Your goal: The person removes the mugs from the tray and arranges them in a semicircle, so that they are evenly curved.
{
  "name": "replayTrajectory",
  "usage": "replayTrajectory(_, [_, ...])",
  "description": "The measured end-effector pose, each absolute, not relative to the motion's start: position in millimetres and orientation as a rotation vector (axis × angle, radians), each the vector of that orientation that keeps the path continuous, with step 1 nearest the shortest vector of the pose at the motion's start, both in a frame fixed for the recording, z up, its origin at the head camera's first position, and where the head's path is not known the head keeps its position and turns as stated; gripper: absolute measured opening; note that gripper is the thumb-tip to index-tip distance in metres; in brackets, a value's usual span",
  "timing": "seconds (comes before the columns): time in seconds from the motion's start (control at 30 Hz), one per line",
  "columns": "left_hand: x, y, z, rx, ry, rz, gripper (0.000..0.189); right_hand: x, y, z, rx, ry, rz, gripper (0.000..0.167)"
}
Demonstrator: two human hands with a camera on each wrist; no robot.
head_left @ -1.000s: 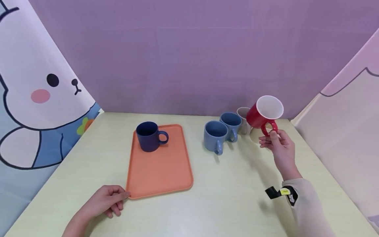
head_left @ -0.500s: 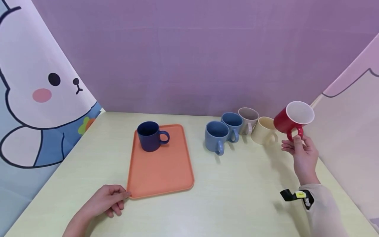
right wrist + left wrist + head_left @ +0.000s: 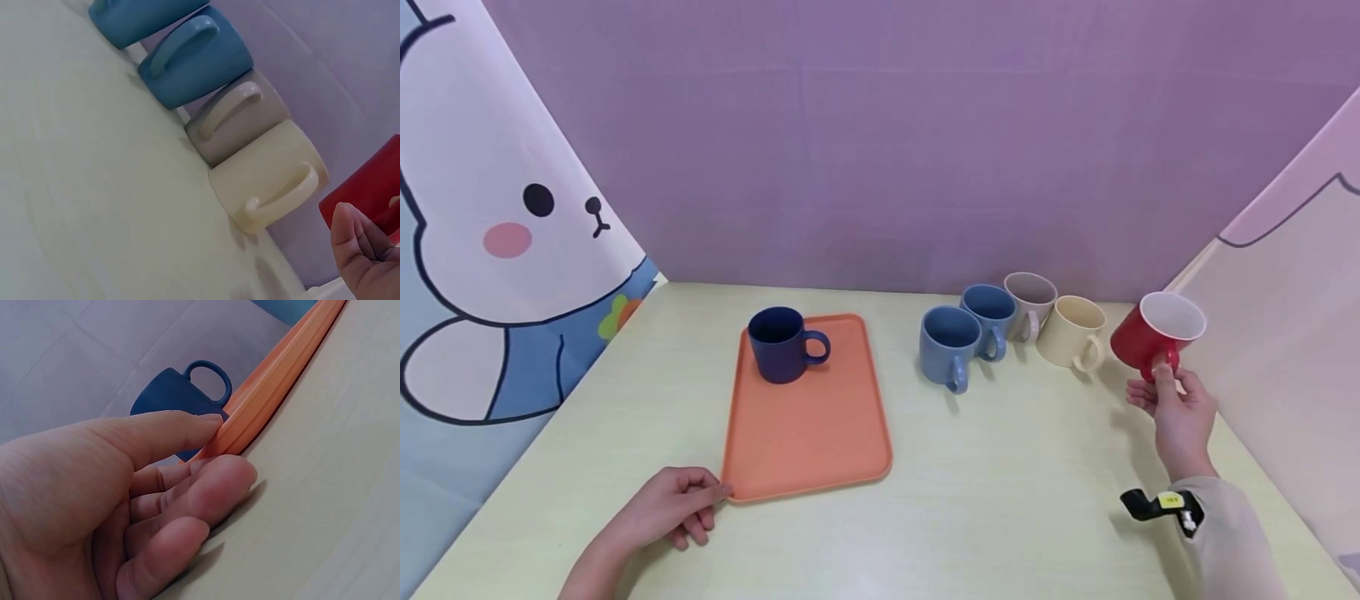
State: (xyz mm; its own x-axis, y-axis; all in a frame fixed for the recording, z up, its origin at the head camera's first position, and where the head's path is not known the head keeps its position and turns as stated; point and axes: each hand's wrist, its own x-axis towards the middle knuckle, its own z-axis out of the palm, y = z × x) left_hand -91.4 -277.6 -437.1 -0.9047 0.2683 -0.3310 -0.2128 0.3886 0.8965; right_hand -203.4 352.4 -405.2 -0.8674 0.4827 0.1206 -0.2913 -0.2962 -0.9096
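My right hand (image 3: 1183, 421) pinches the handle of a red mug (image 3: 1129, 337) with a white inside, at the table's right end. The mug tilts slightly and seems to hang a little above the tabletop. Only part of the red mug (image 3: 375, 181) and a few fingers show in the right wrist view. At the near left corner of an orange tray (image 3: 812, 433), my left hand (image 3: 673, 508) pinches the rim between thumb and fingers, as the left wrist view also shows. A dark blue mug (image 3: 777, 348) stands upright on the tray's far left part, handle to the right.
Left of the red mug, a row of upright mugs runs along the back: a cream mug (image 3: 1063, 333), a grey mug (image 3: 1030, 292), a blue mug (image 3: 988, 304) and a nearer blue mug (image 3: 942, 350). A purple backdrop (image 3: 880, 150) rises behind the table (image 3: 985, 500).
My right hand has carried the red mug to the right, past the cream mug, then lowered it. The cream mug has come into full view. My left hand and the tray have stayed put.
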Motion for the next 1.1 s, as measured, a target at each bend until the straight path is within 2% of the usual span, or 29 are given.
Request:
replayTrajectory(0.43, [-93.6, -277.2, -437.3, 0.025, 2.249, 1.491, 0.031, -200.0, 363.6, -429.4, -0.289, -1.700, 2.192, 0.016])
replayTrajectory(1.1, [-91.7, -277.5, -436.7, -0.004, 2.255, 1.487, 0.031, -197.1, 357.1, -441.8, -0.343, -1.871, 2.198, 0.018])
